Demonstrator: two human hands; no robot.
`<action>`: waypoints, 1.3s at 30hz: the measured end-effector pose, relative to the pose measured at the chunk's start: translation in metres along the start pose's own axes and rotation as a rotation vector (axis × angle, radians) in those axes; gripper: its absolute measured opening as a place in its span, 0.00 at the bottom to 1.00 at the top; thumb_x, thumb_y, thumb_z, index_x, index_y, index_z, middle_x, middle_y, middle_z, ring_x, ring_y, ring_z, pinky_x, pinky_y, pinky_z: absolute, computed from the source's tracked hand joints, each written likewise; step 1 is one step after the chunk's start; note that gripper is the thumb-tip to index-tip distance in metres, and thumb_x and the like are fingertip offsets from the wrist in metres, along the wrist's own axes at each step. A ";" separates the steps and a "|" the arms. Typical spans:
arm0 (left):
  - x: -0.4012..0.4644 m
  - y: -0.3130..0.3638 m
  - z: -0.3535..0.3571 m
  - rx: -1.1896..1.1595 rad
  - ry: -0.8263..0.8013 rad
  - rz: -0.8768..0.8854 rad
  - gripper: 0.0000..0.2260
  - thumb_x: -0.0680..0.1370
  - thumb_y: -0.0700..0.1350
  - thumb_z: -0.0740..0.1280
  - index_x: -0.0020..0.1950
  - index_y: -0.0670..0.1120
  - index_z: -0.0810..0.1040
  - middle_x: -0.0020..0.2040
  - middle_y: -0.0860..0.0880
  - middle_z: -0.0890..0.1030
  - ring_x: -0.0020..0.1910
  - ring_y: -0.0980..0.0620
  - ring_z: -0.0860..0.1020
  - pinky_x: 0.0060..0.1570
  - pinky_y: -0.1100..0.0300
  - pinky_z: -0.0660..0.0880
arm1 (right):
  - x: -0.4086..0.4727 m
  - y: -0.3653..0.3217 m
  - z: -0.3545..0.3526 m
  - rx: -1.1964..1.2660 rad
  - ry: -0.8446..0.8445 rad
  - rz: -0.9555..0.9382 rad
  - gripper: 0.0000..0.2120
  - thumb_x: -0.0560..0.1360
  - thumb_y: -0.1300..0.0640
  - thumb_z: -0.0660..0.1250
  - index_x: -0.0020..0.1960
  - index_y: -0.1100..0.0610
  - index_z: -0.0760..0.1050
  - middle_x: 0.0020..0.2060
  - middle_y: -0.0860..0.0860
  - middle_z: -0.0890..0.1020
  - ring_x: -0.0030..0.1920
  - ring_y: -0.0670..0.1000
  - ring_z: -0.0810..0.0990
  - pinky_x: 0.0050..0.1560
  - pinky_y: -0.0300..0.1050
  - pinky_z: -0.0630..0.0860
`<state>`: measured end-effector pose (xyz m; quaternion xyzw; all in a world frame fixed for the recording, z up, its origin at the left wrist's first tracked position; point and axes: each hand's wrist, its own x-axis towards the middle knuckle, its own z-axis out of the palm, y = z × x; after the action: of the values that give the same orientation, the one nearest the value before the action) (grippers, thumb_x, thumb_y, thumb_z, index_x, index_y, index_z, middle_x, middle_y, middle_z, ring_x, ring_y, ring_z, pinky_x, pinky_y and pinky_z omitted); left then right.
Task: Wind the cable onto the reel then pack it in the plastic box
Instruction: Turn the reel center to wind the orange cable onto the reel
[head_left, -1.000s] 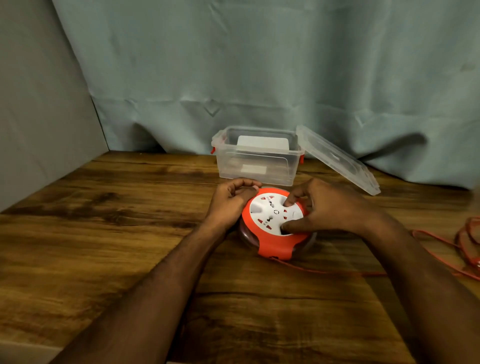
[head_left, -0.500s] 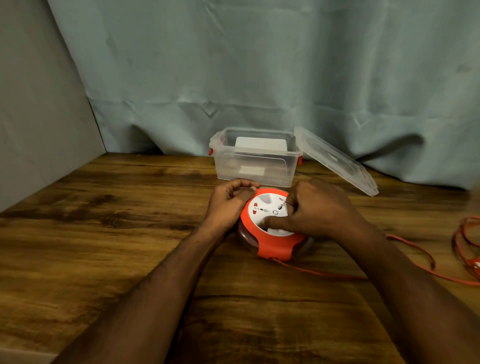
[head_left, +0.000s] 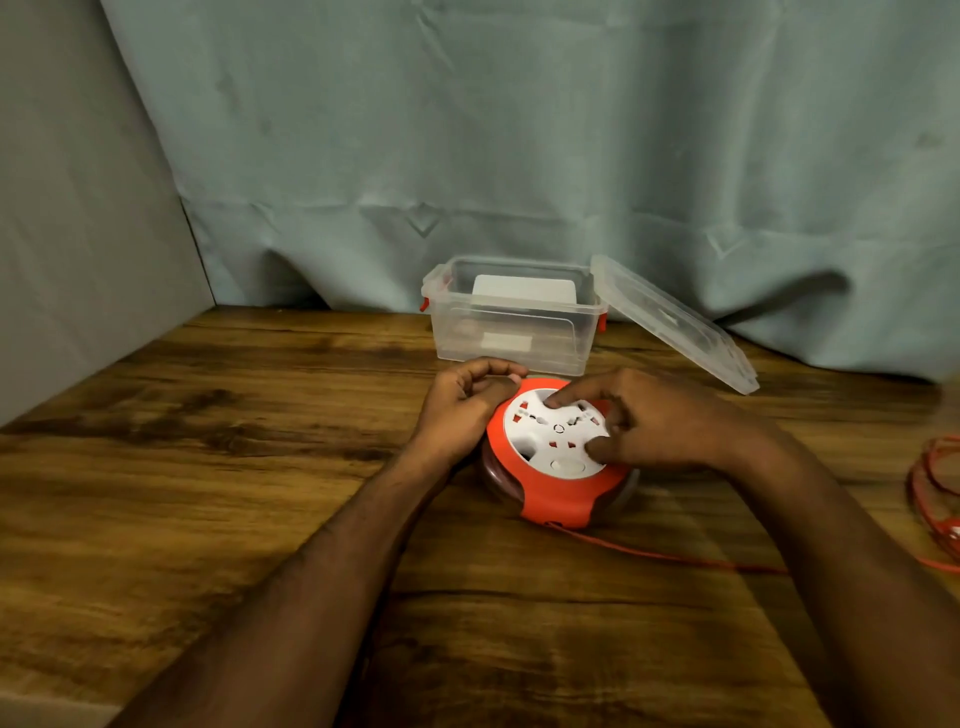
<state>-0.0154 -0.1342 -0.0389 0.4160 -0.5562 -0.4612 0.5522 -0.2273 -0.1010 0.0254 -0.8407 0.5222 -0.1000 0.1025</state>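
Steadying the reel (head_left: 558, 457) is my left hand (head_left: 462, 410), its fingers (head_left: 488, 370) curled in against the reel's orange rim on the side away from the loose cable; I judge this brace is there so the housing does not spin or slide on the tabletop (head_left: 218, 467) while the white centre is turned. My right hand (head_left: 660, 421) lies over the far side of the reel's white socket face, index fingertip pressed into a recess near the top of the face and thumb planted on the face's near edge, the other fingers loosely bent above the rim. That spread pinch looks like a winding grip, used to rotate the disc and draw cable in.

The cable (head_left: 675, 558) leaves the reel's near edge as a thin red line and runs away from the reel toward a loose red heap beside my right forearm, so I judge much winding remains. Just behind the reel stands the plastic box (head_left: 511, 332), open, with its lid (head_left: 675, 322) leaning off the side nearer the cable heap, ready to receive the reel. A white card or label shows through its clear wall. Both forearms reach forward low over the tabletop, wrists nearly level, converging on the reel.
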 end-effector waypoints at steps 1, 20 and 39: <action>0.000 0.000 0.000 0.001 -0.002 0.002 0.07 0.79 0.36 0.68 0.54 0.40 0.84 0.47 0.42 0.86 0.40 0.49 0.84 0.37 0.60 0.81 | -0.001 0.001 -0.002 0.006 -0.023 -0.020 0.25 0.71 0.48 0.75 0.65 0.31 0.75 0.40 0.39 0.80 0.39 0.42 0.78 0.39 0.43 0.73; 0.005 -0.009 -0.002 -0.032 0.110 -0.019 0.06 0.79 0.38 0.67 0.51 0.43 0.85 0.46 0.45 0.87 0.45 0.47 0.85 0.45 0.53 0.83 | 0.009 -0.019 0.019 -0.239 0.248 0.146 0.31 0.61 0.20 0.67 0.38 0.49 0.78 0.35 0.43 0.80 0.38 0.45 0.77 0.35 0.43 0.66; 0.003 -0.003 0.000 -0.055 -0.011 -0.017 0.06 0.78 0.35 0.68 0.52 0.39 0.84 0.45 0.44 0.86 0.41 0.50 0.84 0.42 0.59 0.81 | -0.004 -0.005 -0.005 -0.022 -0.027 -0.028 0.27 0.72 0.52 0.76 0.68 0.35 0.75 0.32 0.36 0.77 0.34 0.38 0.76 0.33 0.36 0.66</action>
<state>-0.0159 -0.1377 -0.0415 0.4028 -0.5428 -0.4832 0.5564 -0.2259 -0.0959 0.0313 -0.8504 0.5099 -0.0843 0.0989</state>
